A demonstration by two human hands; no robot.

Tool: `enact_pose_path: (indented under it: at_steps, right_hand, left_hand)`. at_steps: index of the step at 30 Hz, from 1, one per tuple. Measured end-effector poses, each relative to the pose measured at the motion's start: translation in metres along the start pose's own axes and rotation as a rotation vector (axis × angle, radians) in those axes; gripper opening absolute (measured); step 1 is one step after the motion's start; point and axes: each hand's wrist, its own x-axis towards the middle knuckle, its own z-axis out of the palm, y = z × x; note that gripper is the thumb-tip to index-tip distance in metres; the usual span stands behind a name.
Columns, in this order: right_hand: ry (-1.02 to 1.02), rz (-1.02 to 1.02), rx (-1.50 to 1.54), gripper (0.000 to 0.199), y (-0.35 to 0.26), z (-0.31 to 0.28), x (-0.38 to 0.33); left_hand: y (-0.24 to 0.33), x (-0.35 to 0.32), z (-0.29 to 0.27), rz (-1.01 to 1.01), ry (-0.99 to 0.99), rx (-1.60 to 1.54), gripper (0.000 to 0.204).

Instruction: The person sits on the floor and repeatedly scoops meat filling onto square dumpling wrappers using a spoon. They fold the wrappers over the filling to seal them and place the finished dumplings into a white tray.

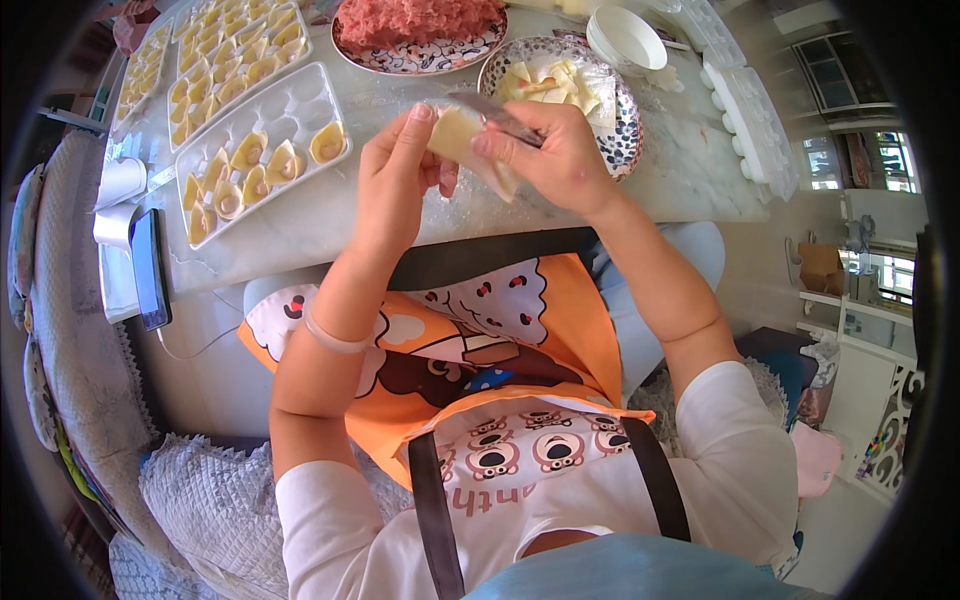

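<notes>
Above the near edge of the table, a pale yellow dumpling wrapper (458, 138) is held up between my two hands. My left hand (392, 170) pinches its left side with thumb and fingers. My right hand (562, 150) is closed around a flat metal spreader (502, 118), and its thumb presses on the wrapper's right side. Whether filling sits in the wrapper cannot be seen. Just beyond lies a patterned plate (630, 125) with a stack of wrappers (550, 88). Pink minced meat (415, 22) is heaped on an oval platter (420, 66) farther back.
To the left, a white compartment tray (292, 95) holds several folded dumplings (250, 152), with fuller trays (235, 60) behind. White bowls (628, 42) stand back right, beside white plastic trays (745, 125). A phone (148, 268) with a cable leans at the table's left edge.
</notes>
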Motion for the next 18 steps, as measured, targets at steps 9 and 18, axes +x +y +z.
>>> enact_pose_path:
  at_steps: [9,18]
  right_hand:
    - [0.091,-0.009,0.114,0.024,0.018,0.006,0.007]
    - [0.121,-0.003,0.199,0.023,0.026,0.012,0.014]
  left_hand:
    - [-0.007,-0.003,0.006,0.047,-0.047,0.437,0.023]
    - [-0.014,0.001,-0.001,-0.065,-0.168,0.467,0.026]
